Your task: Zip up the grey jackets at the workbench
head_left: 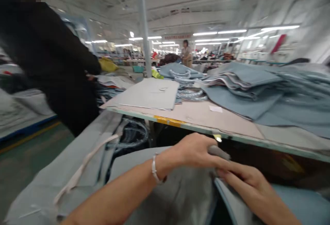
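My left hand (193,151), with a bracelet at the wrist, reaches across just below the table edge. Its fingers are curled round the top of a grey fabric piece (183,194), and a bunched grey bit (218,152) sticks up beside the knuckles. Close against it, my right hand (249,180) pinches the same fabric near a light-blue folded edge (224,197). The two hands touch or overlap at the fingers. The fingertips are partly hidden and slightly blurred. The fabric hangs down in front of me over a dark gap.
A table (190,113) with yellow tape on its edge stands ahead. It bears a grey panel (149,94), a white paper slip (216,109) and piled blue fabric (244,80). A pale strip (87,159) lies over fabric at left. A person in black (59,66) stands at left.
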A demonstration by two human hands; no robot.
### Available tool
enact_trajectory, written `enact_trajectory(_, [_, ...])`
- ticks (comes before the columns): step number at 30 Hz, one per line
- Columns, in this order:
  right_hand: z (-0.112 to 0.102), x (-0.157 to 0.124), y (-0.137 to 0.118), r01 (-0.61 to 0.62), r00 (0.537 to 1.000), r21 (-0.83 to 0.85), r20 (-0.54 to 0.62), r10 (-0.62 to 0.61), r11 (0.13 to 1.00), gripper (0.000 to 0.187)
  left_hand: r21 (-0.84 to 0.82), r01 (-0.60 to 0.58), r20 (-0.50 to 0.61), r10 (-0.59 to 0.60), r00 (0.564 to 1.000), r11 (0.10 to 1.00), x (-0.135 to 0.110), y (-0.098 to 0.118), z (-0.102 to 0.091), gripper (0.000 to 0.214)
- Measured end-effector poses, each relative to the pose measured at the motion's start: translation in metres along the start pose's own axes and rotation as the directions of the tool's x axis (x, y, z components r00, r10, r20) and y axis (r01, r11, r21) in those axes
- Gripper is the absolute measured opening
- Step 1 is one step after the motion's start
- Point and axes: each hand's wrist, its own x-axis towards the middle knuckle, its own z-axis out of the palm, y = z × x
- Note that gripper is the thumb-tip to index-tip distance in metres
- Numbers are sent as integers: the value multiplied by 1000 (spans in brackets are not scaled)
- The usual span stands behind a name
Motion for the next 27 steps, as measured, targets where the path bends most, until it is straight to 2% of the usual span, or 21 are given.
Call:
enact_trajectory(1, [3, 0, -9, -13, 1000, -17, -21, 13, 1000, 40, -194, 22, 24, -18, 1000, 981, 2, -1, 1, 35])
enact_trajectory(3, [5, 3, -17, -28, 999, -16, -27, 28, 999, 44, -360, 41, 103, -4, 995, 932, 7, -8, 3, 29])
enact_trajectory(5, [1, 4, -17, -24, 999, 17, -31, 25, 1000, 46, -435, 62, 150, 4, 989, 898, 12, -15, 5, 28])
enact_trajectory(8, [-14, -1, -12, -7, 1000, 83, -12, 8, 997, 39, -502, 118, 178, -31, 983, 857, 17, -18, 9, 30])
enact_trajectory(12, [-37, -11, -2, -39, 998, 180, 63, 28, 983, 28, -539, 215, 211, -117, 971, 814, 25, -21, 17, 36])
enact_trajectory(18, [-50, -13, 13, -39, 998, 69, -43, 42, 997, 32, -558, 282, 188, -212, 959, 780, 36, -33, 21, 41])
enact_trajectory(24, [-65, -5, 0, -41, 975, 39, -217, 49, 998, 37, -511, 244, 42, -259, 965, 824, 38, -30, -16, 33])
enact_trajectory(27, [-72, 2, -8, -52, 957, -59, -288, 33, 997, 38, -463, 217, 70, -208, 976, 859, 40, -32, -26, 32])
